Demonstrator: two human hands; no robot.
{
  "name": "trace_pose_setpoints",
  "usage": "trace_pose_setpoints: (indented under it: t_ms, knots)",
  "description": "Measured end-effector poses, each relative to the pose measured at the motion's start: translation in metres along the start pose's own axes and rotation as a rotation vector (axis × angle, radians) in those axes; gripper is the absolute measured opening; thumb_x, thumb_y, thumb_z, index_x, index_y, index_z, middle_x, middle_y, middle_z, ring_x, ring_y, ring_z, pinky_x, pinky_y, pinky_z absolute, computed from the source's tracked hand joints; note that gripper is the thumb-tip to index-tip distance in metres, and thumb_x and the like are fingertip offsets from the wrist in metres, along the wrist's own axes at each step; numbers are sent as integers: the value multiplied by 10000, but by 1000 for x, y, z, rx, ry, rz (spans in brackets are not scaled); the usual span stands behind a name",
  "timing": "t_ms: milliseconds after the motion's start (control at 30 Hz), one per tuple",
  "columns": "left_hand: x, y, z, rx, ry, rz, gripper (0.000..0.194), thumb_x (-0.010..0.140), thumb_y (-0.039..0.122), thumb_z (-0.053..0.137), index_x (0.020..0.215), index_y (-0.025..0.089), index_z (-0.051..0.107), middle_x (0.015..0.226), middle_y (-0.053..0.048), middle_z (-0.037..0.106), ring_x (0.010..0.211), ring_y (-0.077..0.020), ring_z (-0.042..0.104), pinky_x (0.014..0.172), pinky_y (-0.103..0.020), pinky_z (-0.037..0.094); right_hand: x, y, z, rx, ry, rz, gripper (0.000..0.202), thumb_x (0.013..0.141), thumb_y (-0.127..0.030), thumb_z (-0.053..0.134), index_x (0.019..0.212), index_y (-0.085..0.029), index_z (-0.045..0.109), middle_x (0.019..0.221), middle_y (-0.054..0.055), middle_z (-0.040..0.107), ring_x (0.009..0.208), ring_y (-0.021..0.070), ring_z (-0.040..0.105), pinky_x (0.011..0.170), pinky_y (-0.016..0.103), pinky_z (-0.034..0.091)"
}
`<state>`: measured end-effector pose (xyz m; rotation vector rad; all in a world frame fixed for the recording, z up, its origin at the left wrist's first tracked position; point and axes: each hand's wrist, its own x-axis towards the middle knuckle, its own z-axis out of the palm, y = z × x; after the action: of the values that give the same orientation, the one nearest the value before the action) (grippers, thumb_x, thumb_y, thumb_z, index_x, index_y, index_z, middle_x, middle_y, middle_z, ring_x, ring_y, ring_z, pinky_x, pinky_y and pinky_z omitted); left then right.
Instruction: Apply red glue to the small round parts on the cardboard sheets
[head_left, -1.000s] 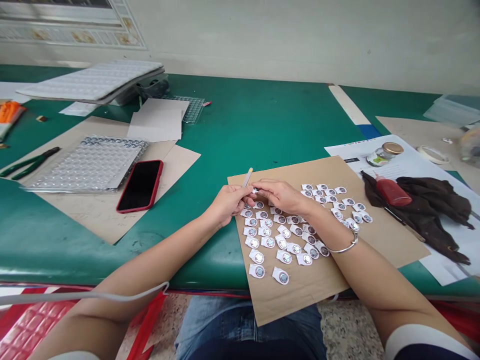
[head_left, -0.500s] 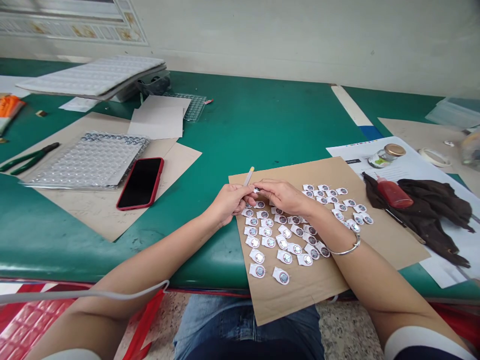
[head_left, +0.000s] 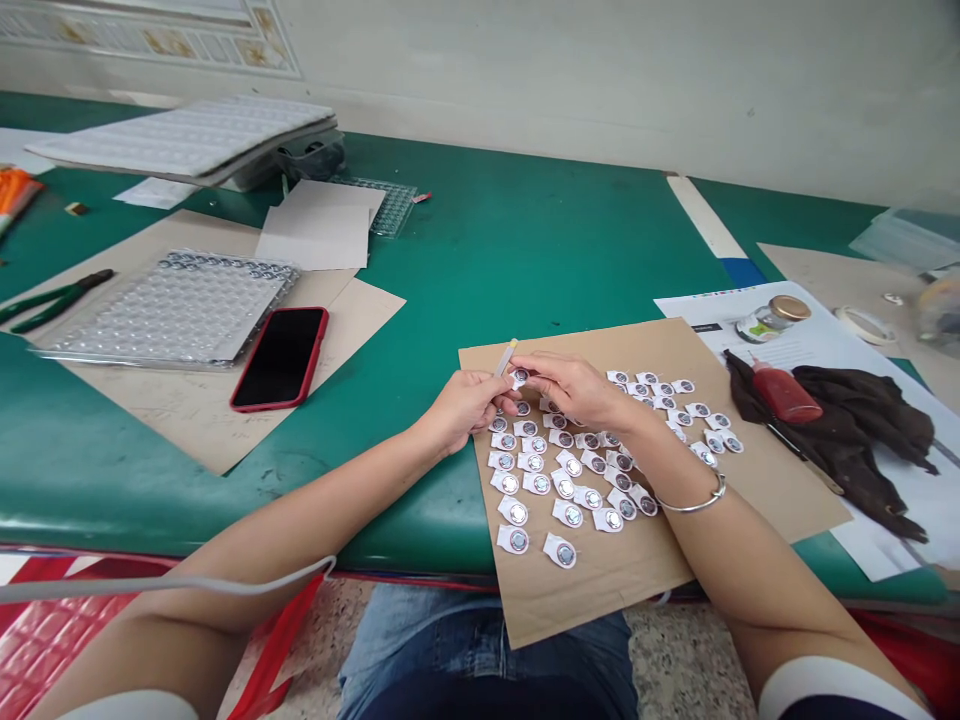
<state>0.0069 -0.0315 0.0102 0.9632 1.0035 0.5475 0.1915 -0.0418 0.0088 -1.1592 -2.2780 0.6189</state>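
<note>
Close together over the brown paper sheet (head_left: pixel 600 590), my two hands meet at a small round disc on a white tab (head_left: pixel 519 377). My left hand (head_left: pixel 466 408) is closed, pinching the tab. A slim white stick with a yellow tip (head_left: pixel 506 357) juts up from the same grip. My right hand (head_left: pixel 574 387) bends over from the other side, its thumb and fingertips closed at the disc's edge. Under and around the hands lie several similar tabbed discs (head_left: pixel 564 552) in loose rows; my right forearm hides some.
To the left are a red-cased phone (head_left: pixel 279 358), a clear bubbled plastic tray (head_left: pixel 172 310) and green-handled pliers (head_left: pixel 56 300). On the right lie a dark cloth (head_left: pixel 862 400), a red squeeze bottle (head_left: pixel 785 391) and a lidded glass jar (head_left: pixel 772 318).
The disc between my hands now shows its face more fully. The white stick has tilted and moved slightly right. The camera view has shifted a little.
</note>
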Motion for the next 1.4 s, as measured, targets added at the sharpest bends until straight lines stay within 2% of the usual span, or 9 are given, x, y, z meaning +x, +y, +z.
trace_pose_setpoints:
  t_ms: [200, 300, 433, 733, 1000, 1133, 1233, 1300, 1400]
  knots:
    - [-3, 2, 3, 32, 31, 41, 261, 833, 213, 514, 620, 87, 597, 516, -39, 601, 276, -7, 262, 338, -201, 104, 0, -2, -2, 30, 20, -14, 334, 892, -234, 424, 1204, -239, 543, 1152, 40, 619, 1032, 148, 583, 900, 339, 492]
    - [-3, 2, 3, 44, 50, 74, 299, 831, 206, 525, 563, 89, 582, 470, -30, 570, 280, -7, 262, 342, -197, 117, 0, -3, -2, 13, 39, -34, 309, 887, -243, 443, 1168, -216, 571, 1099, 51, 639, 977, 146, 596, 860, 342, 508]
    - [-2, 1, 0, 48, 66, 95, 282, 831, 197, 527, 581, 92, 602, 416, -1, 514, 285, -16, 269, 343, -191, 136, 0, -4, -1, -41, 50, -44, 279, 878, -255, 473, 1121, -206, 600, 996, 49, 660, 888, 143, 605, 799, 331, 520]
    - [1, -1, -3, 69, 65, 97, 244, 823, 208, 534, 628, 88, 619, 575, -36, 608, 304, -2, 287, 339, -184, 149, -2, -4, 0, -102, 29, -62, 268, 882, -262, 467, 1108, -205, 600, 981, 47, 661, 873, 148, 607, 777, 322, 509]
    - [0, 1, -3, 115, 79, 99, 258, 818, 232, 539, 604, 105, 610, 495, 0, 573, 318, -8, 277, 355, -192, 162, -2, -7, -1, -115, 7, -36, 258, 869, -275, 493, 1097, -213, 596, 986, 37, 660, 877, 157, 610, 784, 335, 511]
    - [4, -3, -6, 159, 105, 120, 244, 790, 250, 568, 605, 104, 631, 536, -23, 610, 329, -8, 287, 370, -202, 161, -5, -11, -6, -133, 104, -46, 280, 827, -304, 564, 1081, -188, 586, 1058, 59, 637, 975, 172, 590, 849, 339, 502]
    - [6, -4, -8, 181, 112, 121, 254, 784, 251, 563, 596, 99, 642, 508, -31, 600, 325, -9, 274, 375, -204, 158, -6, -16, -7, -155, 193, -58, 171, 844, -242, 523, 984, -171, 590, 941, 58, 642, 840, 137, 592, 740, 295, 509]
    - [6, -4, -8, 189, 116, 125, 255, 779, 245, 558, 589, 98, 643, 497, -33, 594, 326, -7, 268, 378, -201, 162, -6, -19, -5, -167, 188, -47, 119, 855, -208, 483, 917, -173, 578, 852, 44, 629, 747, 118, 572, 668, 276, 491]
    - [5, -4, -8, 195, 115, 137, 239, 765, 240, 563, 586, 101, 642, 514, -33, 604, 341, -6, 289, 382, -189, 181, -5, -21, 1, -183, 144, -33, 101, 857, -193, 458, 895, -177, 551, 837, 41, 614, 745, 120, 562, 667, 274, 472]
